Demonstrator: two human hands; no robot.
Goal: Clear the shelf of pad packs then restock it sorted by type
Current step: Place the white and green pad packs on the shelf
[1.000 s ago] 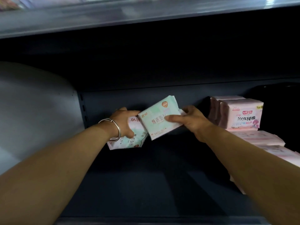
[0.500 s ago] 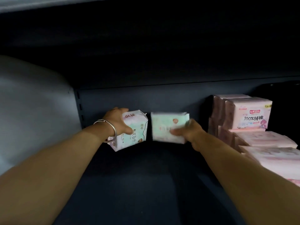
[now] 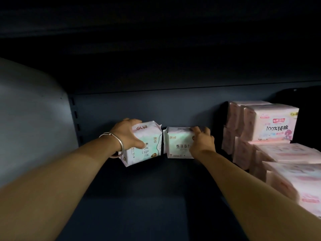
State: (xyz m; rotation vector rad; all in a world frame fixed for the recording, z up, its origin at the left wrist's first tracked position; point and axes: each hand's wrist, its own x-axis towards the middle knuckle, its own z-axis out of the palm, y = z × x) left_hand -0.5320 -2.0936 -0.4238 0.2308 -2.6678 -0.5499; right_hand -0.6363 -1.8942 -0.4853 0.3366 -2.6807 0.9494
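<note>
**A:** Start at the grip. What has each hand got?

**B:** The left hand (image 3: 129,134) is wrapped over the top and left side of a mint-and-white pad pack (image 3: 145,145), thumb across its front face. That left pack is tilted, its lower left corner dipped toward the camera. The right hand (image 3: 201,141) curls its fingers over the top right corner of a second mint pack (image 3: 178,142), palm against the right edge.

**A:** So both grips are closed round something?

**B:** Yes, each round its own pack. The second one stands upright and square, facing forward.

**A:** Do the two packs touch?

**B:** They sit just beside each other; a thin dark line runs between them, so I cannot tell whether they meet.

**A:** Where are they on the shelf?

**B:** Far back on the dark shelf (image 3: 139,206), against or near the back panel (image 3: 173,108). Whether the tilted pack rests on the shelf I cannot tell.

**A:** And further out?

**B:** A silver bangle (image 3: 119,145) circles the left wrist. To the right, well apart from the mint packs, pink packs (image 3: 271,126) are stacked, the top front one printed "100%" with characters beside it; more pink ones lie flat in rows coming toward the camera. On the left is a pale grey side wall (image 3: 31,119), with a slotted upright (image 3: 75,119) at the corner.
</note>
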